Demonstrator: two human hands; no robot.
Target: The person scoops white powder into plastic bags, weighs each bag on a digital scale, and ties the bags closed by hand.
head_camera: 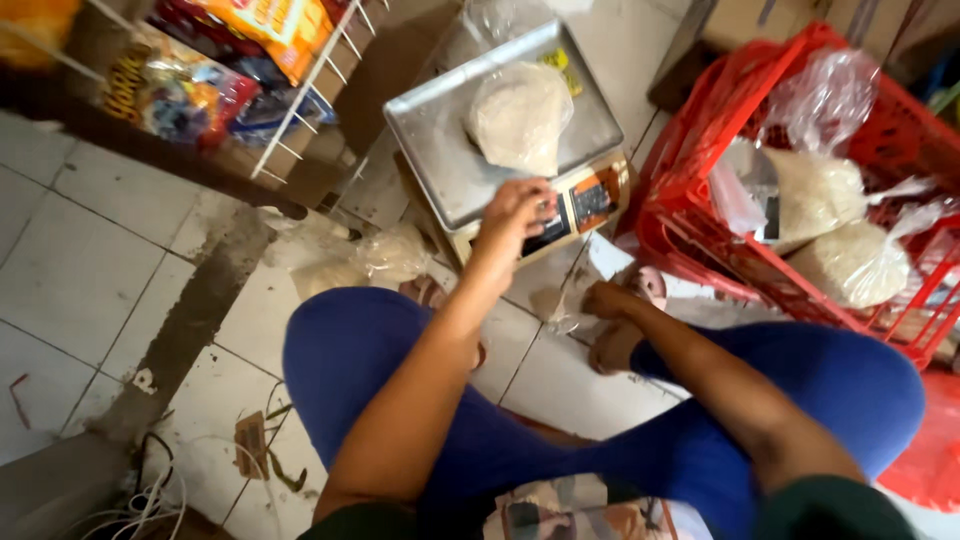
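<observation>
- The left hand [515, 210] is stretched out to the near edge of a digital weighing scale [590, 195], its fingers laid bent on the scale's front panel; nothing is grasped in it.
- A clear plastic bag of white grain [520, 115] is seen lying on the scale's flat metal pan [430, 150], just beyond the left hand and apart from it.
- The right hand [605, 298] is lowered near the floor, right of and nearer than the scale, beside a crumpled piece of clear plastic [555, 305]; whether that plastic is gripped cannot be told.
- A red plastic crate [690, 215] is placed to the right of the scale, and several more filled bags of white grain [850, 255] are held inside it.
- Another small bag of grain [390, 255] is left on the tiled floor [80, 270] just to the left of the scale's near corner.
- At the far left, a white wire rack [300, 100] holding colourful snack packets [180, 95] is seen.
- The person's knees, covered in blue trousers [350, 350], are spread in the near part of the view, with the forearms passing over them.
- Pale cables [140, 500] are coiled on the floor at the near left corner.
</observation>
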